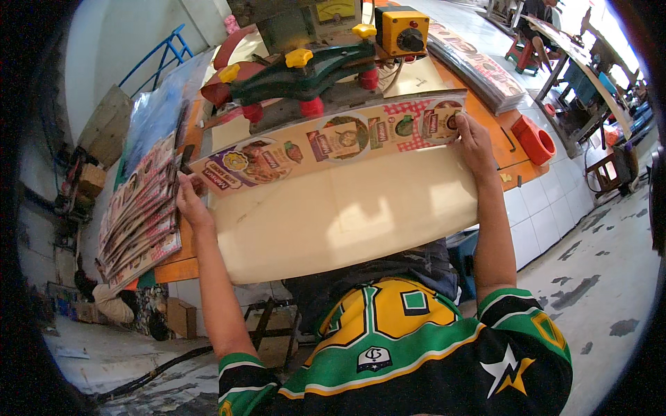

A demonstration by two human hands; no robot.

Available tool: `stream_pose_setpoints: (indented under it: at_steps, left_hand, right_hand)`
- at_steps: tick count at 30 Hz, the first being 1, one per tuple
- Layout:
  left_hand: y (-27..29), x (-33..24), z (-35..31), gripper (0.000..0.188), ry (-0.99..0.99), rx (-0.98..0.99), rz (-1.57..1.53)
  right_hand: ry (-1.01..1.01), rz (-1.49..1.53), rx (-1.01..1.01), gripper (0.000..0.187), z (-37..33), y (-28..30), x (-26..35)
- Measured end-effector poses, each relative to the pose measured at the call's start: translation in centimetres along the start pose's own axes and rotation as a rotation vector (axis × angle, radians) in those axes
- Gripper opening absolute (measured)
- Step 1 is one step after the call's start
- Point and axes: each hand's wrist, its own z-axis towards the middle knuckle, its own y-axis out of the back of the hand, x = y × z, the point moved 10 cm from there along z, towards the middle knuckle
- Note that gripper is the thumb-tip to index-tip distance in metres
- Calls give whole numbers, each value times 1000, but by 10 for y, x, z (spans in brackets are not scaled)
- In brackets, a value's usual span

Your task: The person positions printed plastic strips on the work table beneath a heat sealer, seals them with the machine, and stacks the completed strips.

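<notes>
A long printed plastic sheet [284, 161] with food pictures and red checks lies across a cream-coloured work surface [347, 222]. My left hand [192, 201] is closed on its left end, fingers partly hidden by the edge. At the opposite end, my right hand [474, 144] pinches the sheet with the thumb on top. The sheet's far edge meets the dark pressing bar [277, 119] of a machine; I cannot tell whether it reaches beneath. Above the bar sits a green metal clamp [305, 75] with yellow knobs and red spacers.
A fanned stack of printed sheets [142, 215] lies left on the orange table [186, 243]. Another stack [479, 66] is at far right. A yellow control box [401, 31] tops the machine. A red ring-shaped holder [534, 139] stands right. A person [538, 35] sits at the back right.
</notes>
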Motion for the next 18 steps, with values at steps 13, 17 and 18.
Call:
stream_pose_setpoints:
  at_steps: [13,17,18]
  left_hand:
    - [-20,26,-4,67,100,197,23]
    - [-25,21,-10,66,121,209,92]
    - [-25,18,-12,66,122,211,91]
  right_hand:
    - [-45,62,21,45,-1,-3,-8]
    - [-82,8,45,43,-2,-3,-3]
    - [-99,37,42,43,-3,-3,1]
